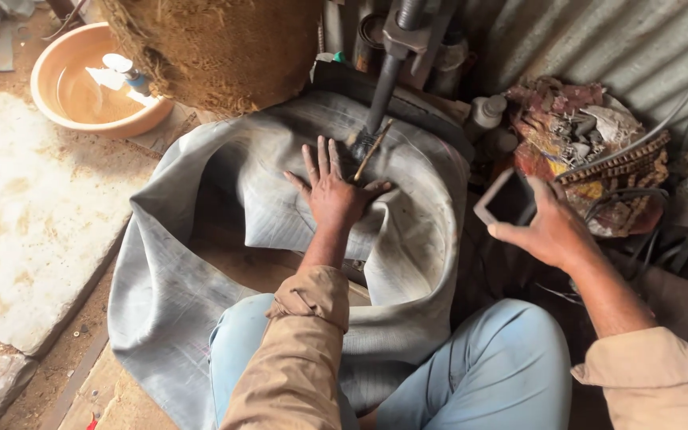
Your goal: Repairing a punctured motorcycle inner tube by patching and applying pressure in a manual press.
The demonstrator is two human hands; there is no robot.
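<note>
Head view: a dirt-floored workshop backed by a corrugated metal wall (639, 40), with an orange basin of water (89, 80) at far left. The left hand (334, 191), fingers spread flat, presses the grey inner tube (408, 239) under a screw press (388, 72). The right hand (547, 231) pinches a small rectangular piece (503, 199). Judging by this, the patching step is in hand; placing the piece calls for careful alignment.

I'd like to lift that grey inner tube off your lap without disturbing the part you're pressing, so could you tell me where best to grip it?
Probably the loose folded edge of the inner tube on the left, coming from the floor side. It lies slack and free there, while the left hand pins the top under the press.
</note>
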